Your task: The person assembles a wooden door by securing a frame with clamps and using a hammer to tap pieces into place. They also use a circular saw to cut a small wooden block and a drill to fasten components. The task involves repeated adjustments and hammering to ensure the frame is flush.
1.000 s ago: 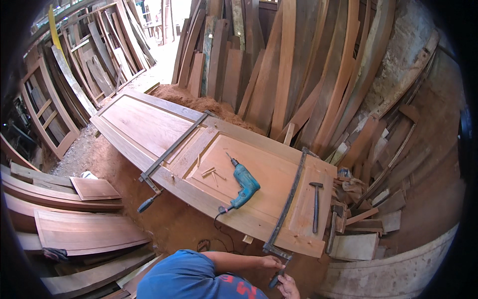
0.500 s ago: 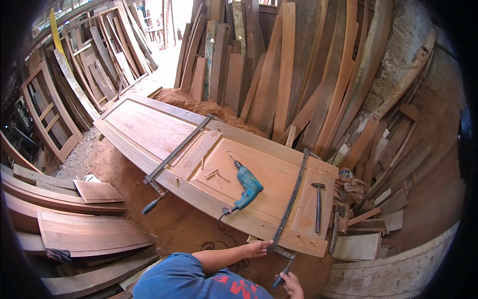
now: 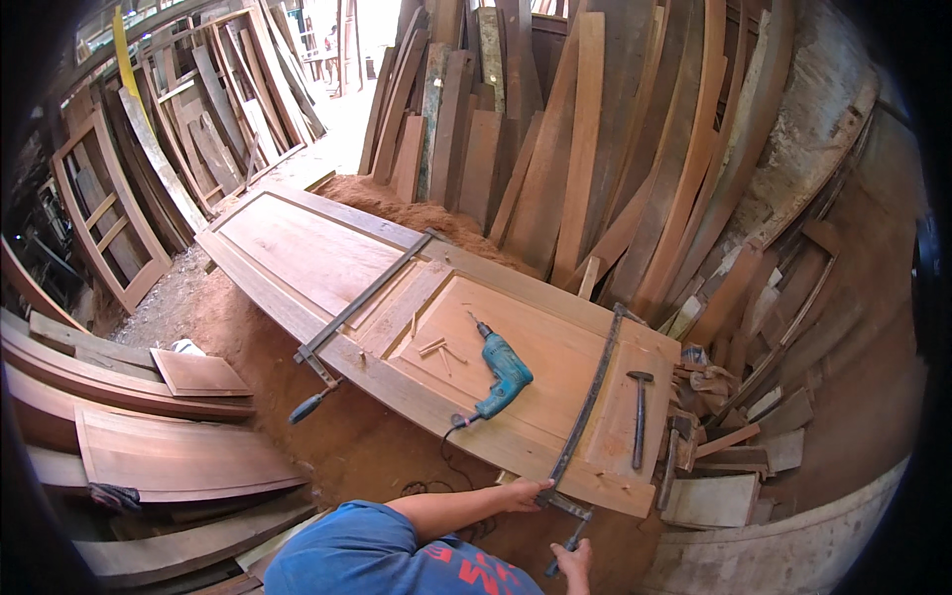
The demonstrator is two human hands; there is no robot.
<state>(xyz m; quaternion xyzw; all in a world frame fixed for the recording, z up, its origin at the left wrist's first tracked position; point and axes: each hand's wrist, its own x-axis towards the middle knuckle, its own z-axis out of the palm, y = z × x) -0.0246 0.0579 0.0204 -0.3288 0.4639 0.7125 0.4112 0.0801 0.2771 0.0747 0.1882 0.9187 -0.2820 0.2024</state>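
A: The wooden door [image 3: 416, 327] lies flat, leaning boards [image 3: 595, 149] crowding its far edge and sawdust floor [image 3: 327, 436] open along the near edge.

B: And the near bar clamp [image 3: 585, 407]?

A: It crosses the door's right end. The left hand [image 3: 524, 494] has its fingers closed around the clamp's near end at the door's edge; the right hand [image 3: 573, 560] grips the clamp's handle [image 3: 567, 545] below. A teal drill [image 3: 501, 372] and a hammer [image 3: 640, 416] rest on the door.

- Your sleeve [image 3: 367, 555] is blue, with red print at its lower edge.
- The drill [image 3: 504, 372] is teal with a black cord.
- The door [image 3: 436, 327] is reddish-brown wood.
- Both bar clamps [image 3: 585, 407] are dark grey metal.
- The sawdust heap [image 3: 397, 203] is orange-brown.
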